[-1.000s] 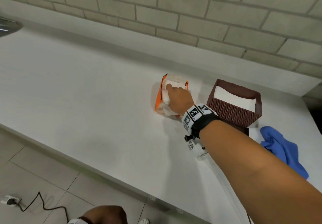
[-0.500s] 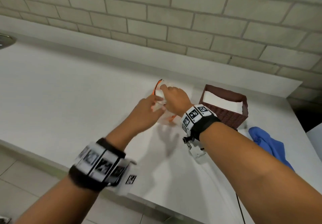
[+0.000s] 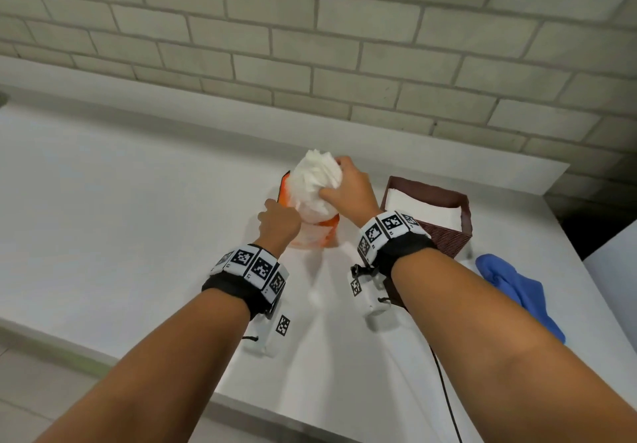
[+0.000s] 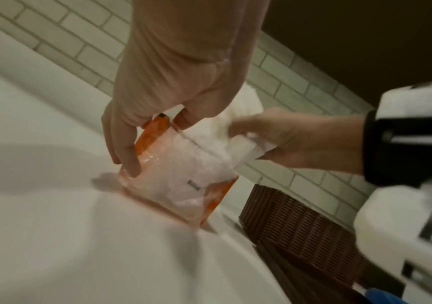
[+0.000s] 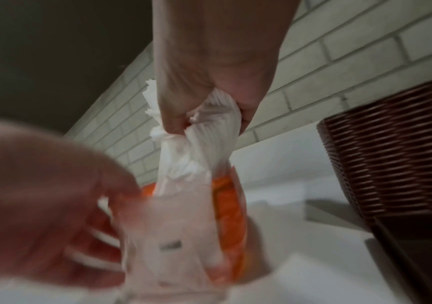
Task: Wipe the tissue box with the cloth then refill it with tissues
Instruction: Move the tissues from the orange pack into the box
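White tissues (image 3: 319,180) are bunched in our right hand (image 3: 348,189), which squeezes the top of the stack tight. Our left hand (image 3: 279,223) holds the orange and clear wrapper (image 3: 312,235) down near its open end, with fingers curled on the plastic. The wrapper stands on the white table (image 3: 120,218), just beside the brown woven tissue box (image 3: 448,235). The box sits near the wall and already has some white tissue lying flat inside. The blue cloth (image 3: 517,291) lies on the table to the right of the box, with no hand on it.

We think the step now is pulling the tissues out of the wrapper. To do it well, we should pull straight up and slowly, so the stack stays together. The left hand should keep the wrapper low so it does not lift too. Thin plastic can cling, and soft tissues can tear or fan out.

From the head view we see both hands, the box and the cloth together. The left wrist view shows our fingers (image 4: 129,156) pinching the wrapper side. The right wrist view shows the tissue folds squashed inside our fist, but it is blurry low down.
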Demonstrator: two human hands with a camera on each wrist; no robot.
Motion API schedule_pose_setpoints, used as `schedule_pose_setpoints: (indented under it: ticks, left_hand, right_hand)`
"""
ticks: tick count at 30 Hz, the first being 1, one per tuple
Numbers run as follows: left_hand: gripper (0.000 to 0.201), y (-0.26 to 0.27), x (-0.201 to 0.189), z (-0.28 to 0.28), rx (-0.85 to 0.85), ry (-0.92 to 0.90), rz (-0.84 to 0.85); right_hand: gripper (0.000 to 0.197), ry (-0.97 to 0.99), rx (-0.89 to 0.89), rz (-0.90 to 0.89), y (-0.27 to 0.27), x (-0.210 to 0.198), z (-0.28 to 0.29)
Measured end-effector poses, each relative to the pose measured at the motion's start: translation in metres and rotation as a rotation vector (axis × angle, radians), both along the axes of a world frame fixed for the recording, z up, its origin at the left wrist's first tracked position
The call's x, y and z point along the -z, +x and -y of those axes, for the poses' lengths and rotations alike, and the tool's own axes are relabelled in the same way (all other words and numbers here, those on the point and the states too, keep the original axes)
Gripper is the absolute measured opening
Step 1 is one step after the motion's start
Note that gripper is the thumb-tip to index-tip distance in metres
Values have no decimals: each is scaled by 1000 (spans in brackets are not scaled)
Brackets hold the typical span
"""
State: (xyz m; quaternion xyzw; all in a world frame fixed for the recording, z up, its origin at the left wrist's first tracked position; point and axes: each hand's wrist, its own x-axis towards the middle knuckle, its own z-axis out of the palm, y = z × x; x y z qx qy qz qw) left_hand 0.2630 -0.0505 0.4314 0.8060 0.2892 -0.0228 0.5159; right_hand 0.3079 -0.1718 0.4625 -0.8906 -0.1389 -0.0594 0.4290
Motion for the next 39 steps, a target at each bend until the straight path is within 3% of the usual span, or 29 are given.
schedule_pose_setpoints:
  ticks: [2, 5, 9, 11, 13, 15, 17, 20, 23, 27, 32, 35, 39]
  left_hand:
    - [45, 1, 3, 3, -48, -24, -25]
    - [51, 0, -3, 8, -118, 77, 16]
    - [70, -8, -24, 17, -72, 38, 477]
    - [79, -7, -36, 24, 42, -111, 568]
    - [81, -1, -50, 30, 133, -397, 510]
    - [58, 2, -63, 36, 223, -669, 408]
    - [22, 6, -73, 44, 280, -838, 357]
    - [8, 15, -80, 61, 336, -871, 309]
    - [12, 24, -80, 80, 324, -779, 203]
    - [13, 28, -80, 107, 417, -674, 90]
    - [12, 38, -75, 121, 453, -633, -25]
    - [17, 45, -76, 128, 474, -623, -45]
    - [57, 68, -75, 142, 332, -485, 38]
  right_hand:
    - [51, 147, 53, -49, 3, -6, 4]
    - [49, 320, 136, -85, 7, -17, 14]
    - [34, 717, 140, -242, 11, -34, 38]
    - [17, 920, 92, -379, 12, -40, 56]
    - [14, 1035, 16, -512, 12, -43, 75]
    - [16, 1086, -52, -585, 10, -42, 93]
    - [17, 1108, -76, -621, 5, -37, 107]
    - [22, 1087, -57, -661, -4, -31, 125]
    - [49, 872, -10, -682, -9, -27, 144]
    - [62, 589, 112, -674, -9, -25, 162]
    - [50, 694, 226, -688, -9, -24, 182]
    - [52, 613, 293, -600, -10, -27, 187]
    - [53, 581, 431, -409, 1, -30, 189]
